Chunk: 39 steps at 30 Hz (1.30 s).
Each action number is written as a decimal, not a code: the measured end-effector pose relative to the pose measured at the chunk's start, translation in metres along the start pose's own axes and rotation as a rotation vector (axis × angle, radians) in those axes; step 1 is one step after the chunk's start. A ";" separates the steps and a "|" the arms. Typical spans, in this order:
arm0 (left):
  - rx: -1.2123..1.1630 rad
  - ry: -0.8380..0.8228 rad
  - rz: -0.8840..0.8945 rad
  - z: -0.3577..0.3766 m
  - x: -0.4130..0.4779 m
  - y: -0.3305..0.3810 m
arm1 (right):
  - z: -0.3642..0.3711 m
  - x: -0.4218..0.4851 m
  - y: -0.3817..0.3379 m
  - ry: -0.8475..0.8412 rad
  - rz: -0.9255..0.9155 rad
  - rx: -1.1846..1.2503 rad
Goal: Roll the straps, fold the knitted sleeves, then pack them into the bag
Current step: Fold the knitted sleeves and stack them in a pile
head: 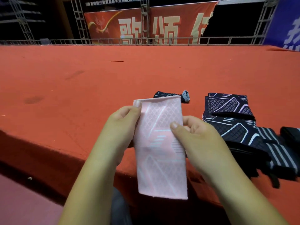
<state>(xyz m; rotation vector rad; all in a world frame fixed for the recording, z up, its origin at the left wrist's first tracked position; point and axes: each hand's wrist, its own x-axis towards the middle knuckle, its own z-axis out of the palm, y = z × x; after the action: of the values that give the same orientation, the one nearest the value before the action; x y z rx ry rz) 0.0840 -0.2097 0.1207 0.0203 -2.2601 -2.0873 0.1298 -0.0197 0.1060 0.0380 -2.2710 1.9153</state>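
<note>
Hands are gripping a pink knitted sleeve (160,153) and holding it up flat, lengthwise, above the near edge of the red-carpeted platform (97,78). The left hand (123,117) is pinching the sleeve's upper left corner, its thumb lying on the front. The right hand (194,132) is pinching the right edge about a third of the way down, with its thumb on the front and its fingers curled behind. The sleeve's lower end is hanging in front of the platform edge.

Just behind its top, a small dark rolled piece (172,95) is lying on the carpet. To the right, two navy knitted sleeves (230,104) with pale line patterns are lying one overlapping the other. A dark strap with grey stripes (276,150) is trailing from beside them toward the platform edge. A red banner (129,25) is hanging behind metal trusses (144,21) in the background.
</note>
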 end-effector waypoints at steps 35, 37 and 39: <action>0.223 0.009 0.414 -0.006 -0.027 0.021 | -0.003 -0.002 -0.007 0.227 -0.417 -0.222; 0.258 0.046 0.453 -0.004 -0.025 0.020 | -0.004 -0.001 -0.006 0.249 -0.458 -0.290; 0.312 0.082 0.495 -0.002 -0.024 0.018 | -0.005 -0.001 -0.006 0.264 -0.492 -0.366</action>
<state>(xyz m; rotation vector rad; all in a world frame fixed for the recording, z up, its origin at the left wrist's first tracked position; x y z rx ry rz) 0.1091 -0.2093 0.1382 -0.3872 -2.2261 -1.4556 0.1323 -0.0163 0.1124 0.2536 -2.1401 1.1767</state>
